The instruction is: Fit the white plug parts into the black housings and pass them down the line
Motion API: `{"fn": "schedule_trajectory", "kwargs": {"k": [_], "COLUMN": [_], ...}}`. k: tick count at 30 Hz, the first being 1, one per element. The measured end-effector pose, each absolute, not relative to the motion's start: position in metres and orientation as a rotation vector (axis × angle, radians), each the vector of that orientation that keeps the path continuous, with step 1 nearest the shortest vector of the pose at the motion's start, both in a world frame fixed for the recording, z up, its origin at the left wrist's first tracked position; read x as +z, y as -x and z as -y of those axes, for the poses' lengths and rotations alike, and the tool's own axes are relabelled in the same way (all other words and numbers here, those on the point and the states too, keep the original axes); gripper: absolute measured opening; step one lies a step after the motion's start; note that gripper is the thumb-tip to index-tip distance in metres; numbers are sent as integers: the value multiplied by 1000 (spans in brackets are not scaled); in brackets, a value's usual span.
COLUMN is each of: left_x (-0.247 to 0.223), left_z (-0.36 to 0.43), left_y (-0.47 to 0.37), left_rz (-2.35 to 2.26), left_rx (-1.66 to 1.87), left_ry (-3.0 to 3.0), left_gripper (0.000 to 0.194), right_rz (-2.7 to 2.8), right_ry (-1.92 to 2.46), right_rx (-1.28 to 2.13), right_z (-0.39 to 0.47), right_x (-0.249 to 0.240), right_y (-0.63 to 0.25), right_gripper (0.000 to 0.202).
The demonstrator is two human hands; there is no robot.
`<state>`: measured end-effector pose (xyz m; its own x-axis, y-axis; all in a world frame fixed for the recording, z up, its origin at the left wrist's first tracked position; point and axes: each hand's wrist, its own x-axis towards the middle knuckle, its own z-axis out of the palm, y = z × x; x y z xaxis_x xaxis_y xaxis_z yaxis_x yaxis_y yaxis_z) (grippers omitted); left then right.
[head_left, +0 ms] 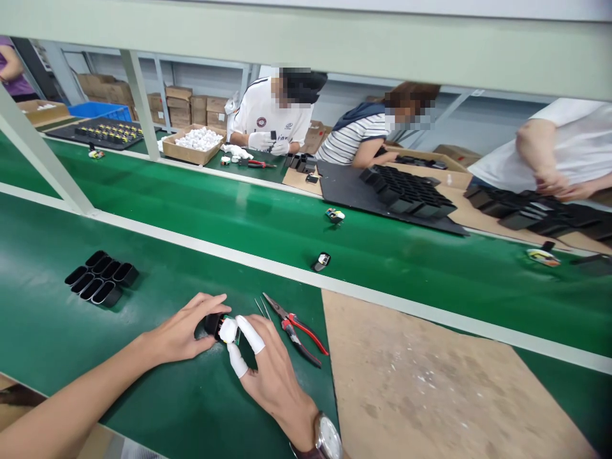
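My left hand is closed around a small black plastic casing just above the green bench. Thumb and index finger of my right hand, both in white finger cots, pinch a small circuit board with a white pad at the casing's open end. Part of the board seems to be inside the casing; how deep is hidden. Right of my hand lie red-and-black pliers, jaws pointing away from me, with thin metal tweezers beside them.
Several empty black casings stand grouped at left. A brown board covers the bench at right. Beyond a pale rail, a green conveyor belt carries scattered assemblies. Co-workers sit across it, near a box of white pieces. A metal post rises at left.
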<state>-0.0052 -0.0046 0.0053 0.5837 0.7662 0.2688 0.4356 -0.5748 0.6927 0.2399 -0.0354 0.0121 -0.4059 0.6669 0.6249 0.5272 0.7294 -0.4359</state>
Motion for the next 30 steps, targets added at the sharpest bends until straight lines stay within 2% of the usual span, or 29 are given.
{"fn": "schedule_trajectory", "kwargs": {"k": [7,30], "left_x": [5,6], "left_z": [4,5], "left_y": [5,3], "left_rz": [-971,-979], "left_rx": [732,688], "left_ry": [-2270,-2267], "left_gripper": [93,89], "right_rz": [2139,2179], "right_ry": [956,984], "right_rx": [193,212], "right_z": [36,36], "right_x": [11,18], "right_y": [-239,-240], "right_gripper": [68,73]}}
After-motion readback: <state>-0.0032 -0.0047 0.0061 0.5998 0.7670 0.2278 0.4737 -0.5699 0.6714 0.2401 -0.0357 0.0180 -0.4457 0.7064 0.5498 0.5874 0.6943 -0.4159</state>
